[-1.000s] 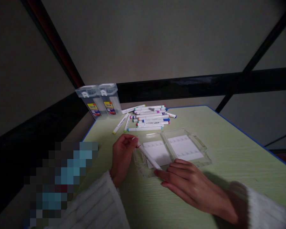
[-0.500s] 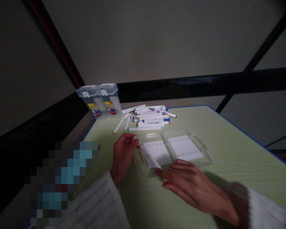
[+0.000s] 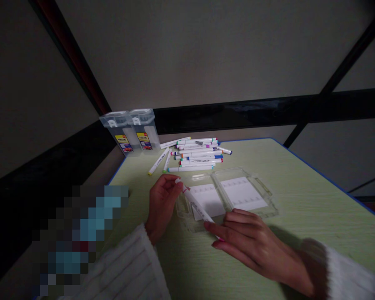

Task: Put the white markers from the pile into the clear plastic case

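My left hand (image 3: 161,204) and my right hand (image 3: 251,243) hold one white marker (image 3: 196,203) between them, each at one end. The left fingers pinch its far end, which has a red cap. The right fingertips pinch its near end. The marker lies slanted over the left half of an open clear plastic case (image 3: 256,187) with white inserts, on a pale green table (image 3: 300,200). Both wrists wear white knitted sleeves.
A heap of several white markers (image 3: 196,155) with coloured caps lies behind the case. Two upright clear plastic boxes (image 3: 129,131) with yellow labels stand at the table's far left corner. A dark rail and wall run behind the table.
The marker has shifted slightly to the right and toward me between both hands; my right hand has slid a little nearer. Everything else stays put.
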Demonstrator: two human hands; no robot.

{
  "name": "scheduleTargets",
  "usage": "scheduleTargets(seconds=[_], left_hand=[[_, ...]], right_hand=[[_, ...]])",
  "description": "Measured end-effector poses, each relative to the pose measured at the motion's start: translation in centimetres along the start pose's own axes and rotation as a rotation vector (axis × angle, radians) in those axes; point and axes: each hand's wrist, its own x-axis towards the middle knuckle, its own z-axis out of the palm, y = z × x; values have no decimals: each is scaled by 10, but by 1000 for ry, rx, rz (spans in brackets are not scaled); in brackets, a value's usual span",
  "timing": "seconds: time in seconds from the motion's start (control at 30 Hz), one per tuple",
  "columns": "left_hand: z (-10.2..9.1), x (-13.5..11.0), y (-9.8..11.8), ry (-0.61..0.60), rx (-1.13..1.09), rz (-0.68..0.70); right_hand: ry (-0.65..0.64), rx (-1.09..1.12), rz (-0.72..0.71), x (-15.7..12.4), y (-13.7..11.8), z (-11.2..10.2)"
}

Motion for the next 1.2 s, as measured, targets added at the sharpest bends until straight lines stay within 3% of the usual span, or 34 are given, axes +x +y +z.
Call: scheduleTargets(seconds=[0.6, 1.2], left_hand=[[2, 1, 0, 24, 2, -31], [0, 8, -12, -2, 132, 63]], right_hand=[[-77, 64, -76, 1, 0, -1], [-29, 45, 33, 6, -4, 10]])
